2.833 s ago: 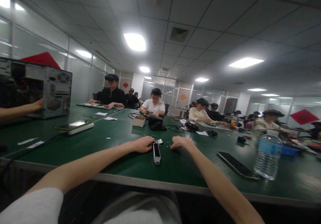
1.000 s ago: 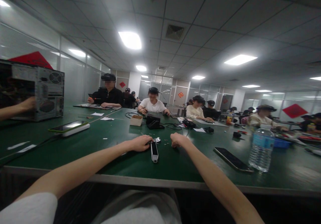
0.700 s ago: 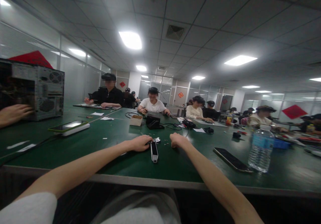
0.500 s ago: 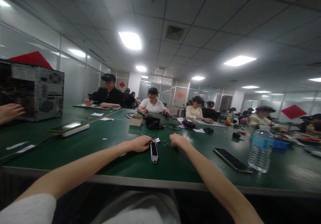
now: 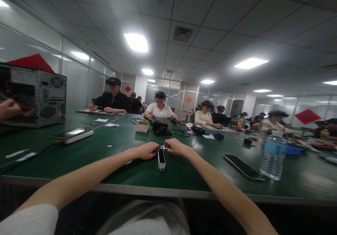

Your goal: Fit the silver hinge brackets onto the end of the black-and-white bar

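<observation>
A slim, long white device with a black top face (image 5: 161,160) lies on the green table, its narrow end toward me; I cannot make out its kind. My left hand (image 5: 147,150) rests at its far left side, with fingers curled against that end. From the other side, my right hand (image 5: 176,147) reaches in with thumb and fingers closed in a pinch. Right at those fingertips is a small whitish piece (image 5: 165,148), partly covered by them. Whether it is held or only touched is too small to see clearly.
An open computer case (image 5: 50,98) stands at far left, with another person's hand (image 5: 10,109) beside it. A phone (image 5: 243,167) and a water bottle (image 5: 273,156) are on the right. Beyond my hands stand a small box (image 5: 142,126) and a black object (image 5: 160,128). Several people sit around.
My right hand has moved left to the far end of the device, over the small whitish piece. My left hand stays put. The other person's hand at the computer case has shifted.
</observation>
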Demonstrator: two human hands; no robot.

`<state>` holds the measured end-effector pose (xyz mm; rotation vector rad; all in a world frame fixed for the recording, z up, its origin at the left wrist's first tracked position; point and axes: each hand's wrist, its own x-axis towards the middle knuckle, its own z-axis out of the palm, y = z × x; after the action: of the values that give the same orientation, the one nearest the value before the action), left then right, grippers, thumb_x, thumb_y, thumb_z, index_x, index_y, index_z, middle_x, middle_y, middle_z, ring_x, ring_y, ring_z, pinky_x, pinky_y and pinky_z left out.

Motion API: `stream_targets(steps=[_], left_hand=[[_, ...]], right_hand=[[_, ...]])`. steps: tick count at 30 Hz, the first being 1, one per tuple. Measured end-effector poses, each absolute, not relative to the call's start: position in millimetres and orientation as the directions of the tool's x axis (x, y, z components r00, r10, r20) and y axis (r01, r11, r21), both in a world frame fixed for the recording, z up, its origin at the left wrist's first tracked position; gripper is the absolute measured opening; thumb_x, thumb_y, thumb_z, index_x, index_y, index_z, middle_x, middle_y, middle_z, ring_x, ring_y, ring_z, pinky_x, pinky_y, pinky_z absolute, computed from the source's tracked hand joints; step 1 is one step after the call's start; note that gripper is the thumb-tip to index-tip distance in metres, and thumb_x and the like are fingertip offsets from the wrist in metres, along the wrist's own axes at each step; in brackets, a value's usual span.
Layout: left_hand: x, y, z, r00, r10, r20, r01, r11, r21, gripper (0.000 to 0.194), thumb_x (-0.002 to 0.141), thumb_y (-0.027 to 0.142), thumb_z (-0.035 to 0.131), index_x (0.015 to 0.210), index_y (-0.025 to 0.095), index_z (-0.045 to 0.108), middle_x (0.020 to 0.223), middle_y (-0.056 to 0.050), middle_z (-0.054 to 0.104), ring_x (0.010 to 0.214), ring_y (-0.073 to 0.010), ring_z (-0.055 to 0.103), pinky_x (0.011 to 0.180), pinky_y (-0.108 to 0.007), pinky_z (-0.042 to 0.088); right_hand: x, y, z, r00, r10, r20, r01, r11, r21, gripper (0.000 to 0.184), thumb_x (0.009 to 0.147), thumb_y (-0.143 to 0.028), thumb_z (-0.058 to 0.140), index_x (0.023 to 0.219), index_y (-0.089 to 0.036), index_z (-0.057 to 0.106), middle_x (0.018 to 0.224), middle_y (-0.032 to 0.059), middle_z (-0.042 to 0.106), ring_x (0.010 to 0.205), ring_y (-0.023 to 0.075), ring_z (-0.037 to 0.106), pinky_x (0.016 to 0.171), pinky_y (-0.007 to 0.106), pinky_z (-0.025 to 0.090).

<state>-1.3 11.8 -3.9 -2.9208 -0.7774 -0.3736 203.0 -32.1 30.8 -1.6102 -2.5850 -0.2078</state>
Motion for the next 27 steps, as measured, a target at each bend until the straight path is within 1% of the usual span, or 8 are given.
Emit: stream_targets(steps=[5,10,12,16,18,23,27], left_hand=[[-1.1,15.5,-6.5,0.840,0.473,0.267,0.499,-0.866,-0.033,0.031,0.082,0.016,0.049,0.112,0.019,0.053,0.109,-0.008,0.062,0.103,-0.0216,0.058,0.091,-0.030,0.045],[-0.5,18.1,-8.5,0.839,0.476,0.264,0.505,-0.861,-0.053,0.029,0.082,0.017,0.049,0.111,0.019,0.053,0.106,-0.007,0.062,0.100,-0.0219,0.059,0.089,-0.031,0.046],[-0.6,18.2,-8.7,0.843,0.468,0.266,0.498,-0.866,-0.053,0.028,0.083,0.018,0.049,0.111,0.019,0.053,0.107,-0.008,0.062,0.100,-0.0222,0.059,0.089,-0.031,0.046],[-0.9,17.6,-7.8,0.844,0.465,0.268,0.493,-0.869,-0.046,0.027,0.084,0.019,0.048,0.111,0.019,0.053,0.107,-0.008,0.062,0.101,-0.0226,0.059,0.089,-0.032,0.046],[-0.9,16.7,-6.9,0.843,0.469,0.265,0.497,-0.867,-0.046,0.027,0.084,0.018,0.048,0.110,0.018,0.054,0.107,-0.009,0.062,0.101,-0.0228,0.059,0.089,-0.032,0.046],[-0.4,13.6,-4.4,0.838,0.482,0.257,0.509,-0.860,-0.045,0.029,0.084,0.018,0.048,0.112,0.019,0.053,0.109,-0.008,0.062,0.102,-0.0219,0.059,0.090,-0.031,0.045],[-0.5,11.3,-3.1,0.840,0.480,0.254,0.506,-0.862,-0.044,0.029,0.084,0.018,0.048,0.113,0.018,0.053,0.110,-0.008,0.062,0.103,-0.0220,0.059,0.091,-0.031,0.045]], right_hand=[[200.3,-29.8,24.0,-0.534,0.819,0.210,0.837,0.548,-0.011,0.029,0.075,-0.002,0.055,0.099,-0.014,0.064,0.090,0.0053,0.068,0.080,0.0138,0.062,0.068,0.019,0.041],[203.2,-27.4,22.2,-0.565,0.772,0.290,0.788,0.610,-0.088,0.027,0.076,-0.002,0.055,0.097,-0.013,0.065,0.086,0.0051,0.069,0.076,0.0136,0.062,0.068,0.020,0.044],[203.6,-27.1,22.2,-0.572,0.767,0.290,0.781,0.617,-0.092,0.027,0.075,-0.001,0.054,0.097,-0.013,0.065,0.086,0.0056,0.069,0.076,0.0141,0.063,0.069,0.021,0.044],[205.2,-26.4,23.2,-0.555,0.782,0.285,0.810,0.586,-0.031,0.028,0.074,0.000,0.052,0.095,-0.012,0.066,0.086,0.0073,0.070,0.079,0.0161,0.063,0.069,0.022,0.044],[206.3,-25.9,23.2,-0.546,0.789,0.283,0.818,0.574,-0.022,0.028,0.075,0.000,0.052,0.095,-0.013,0.066,0.086,0.0071,0.070,0.079,0.0161,0.063,0.069,0.022,0.044],[205.4,-23.3,18.6,-0.574,0.776,0.261,0.780,0.615,-0.114,0.030,0.075,0.002,0.051,0.096,-0.014,0.066,0.087,0.0050,0.070,0.077,0.0135,0.064,0.069,0.021,0.045],[204.6,-21.2,15.8,-0.576,0.771,0.271,0.772,0.622,-0.128,0.033,0.072,0.004,0.050,0.095,-0.014,0.066,0.086,0.0043,0.070,0.077,0.0134,0.064,0.070,0.021,0.046]])
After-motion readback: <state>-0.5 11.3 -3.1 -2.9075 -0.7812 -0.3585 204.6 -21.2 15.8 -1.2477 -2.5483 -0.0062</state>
